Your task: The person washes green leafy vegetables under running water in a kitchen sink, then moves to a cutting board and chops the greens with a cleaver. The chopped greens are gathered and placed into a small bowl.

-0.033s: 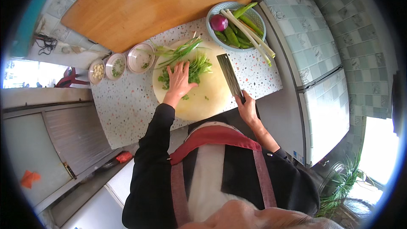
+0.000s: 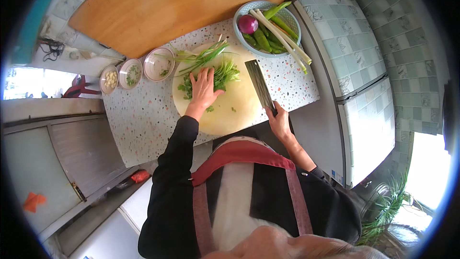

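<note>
My left hand (image 2: 204, 90) lies over a bunch of leafy green herbs (image 2: 227, 73), its fingers stretched out and the thumb apart. The herbs rest on a round, pale yellow cutting board (image 2: 225, 117), with a few loose leaf bits near them. Several scallions (image 2: 207, 55) lie across the board's far side. Wrapped round the handle of a cleaver (image 2: 259, 82) is my right hand (image 2: 279, 121), at the counter's front edge. The broad, dark blade points away from me over the board's right edge, apart from the herbs.
Left of the board stand bowls with garlic cloves (image 2: 110, 79), chopped greens (image 2: 132, 75) and a few green scraps (image 2: 165, 72). A blue-grey basket (image 2: 236, 23) at the far right holds a purple onion (image 2: 247, 24), green peppers and leeks. A wooden panel (image 2: 177, 5) stands behind; a refrigerator (image 2: 371, 129) stands right.
</note>
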`<state>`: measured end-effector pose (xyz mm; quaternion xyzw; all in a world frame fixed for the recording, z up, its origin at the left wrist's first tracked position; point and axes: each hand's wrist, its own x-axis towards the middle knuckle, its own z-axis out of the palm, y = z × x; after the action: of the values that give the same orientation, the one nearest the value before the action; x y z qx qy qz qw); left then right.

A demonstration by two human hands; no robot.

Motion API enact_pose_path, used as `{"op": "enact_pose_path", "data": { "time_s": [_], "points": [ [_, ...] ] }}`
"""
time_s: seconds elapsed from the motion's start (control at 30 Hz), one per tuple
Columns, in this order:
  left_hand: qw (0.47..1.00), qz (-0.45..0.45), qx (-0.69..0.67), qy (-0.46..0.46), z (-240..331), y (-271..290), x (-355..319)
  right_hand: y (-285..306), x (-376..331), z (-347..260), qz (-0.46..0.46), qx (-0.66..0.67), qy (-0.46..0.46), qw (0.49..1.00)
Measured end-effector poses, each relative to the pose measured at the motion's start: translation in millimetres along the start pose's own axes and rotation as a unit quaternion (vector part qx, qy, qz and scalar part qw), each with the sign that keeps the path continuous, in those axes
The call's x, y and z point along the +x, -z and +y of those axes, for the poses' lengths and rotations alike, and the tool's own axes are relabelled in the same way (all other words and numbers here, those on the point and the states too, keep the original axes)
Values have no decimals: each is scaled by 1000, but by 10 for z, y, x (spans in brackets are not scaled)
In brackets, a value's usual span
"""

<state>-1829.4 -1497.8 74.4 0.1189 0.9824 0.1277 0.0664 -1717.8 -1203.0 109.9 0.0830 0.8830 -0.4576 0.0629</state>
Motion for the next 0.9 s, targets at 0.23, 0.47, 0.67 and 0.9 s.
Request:
{"op": "enact_pose_path", "data": {
  "time_s": [0.23, 0.47, 0.67, 0.9],
  "points": [
    [995, -52, 80, -8, 16, -497, -143, -60, 42, -6, -3, 5, 14, 1000],
    [1000, 13, 12, 24, 380, -338, 76, -39, -7, 9, 8, 16, -3, 1000],
    [994, 58, 44, -76, 297, -814, -240, -7, -67, -1, 11, 31, -12, 999],
    [949, 90, -300, 23, -9, -588, -187, 24, -88, 20, 15, 25, -28, 999]
  ]
}}
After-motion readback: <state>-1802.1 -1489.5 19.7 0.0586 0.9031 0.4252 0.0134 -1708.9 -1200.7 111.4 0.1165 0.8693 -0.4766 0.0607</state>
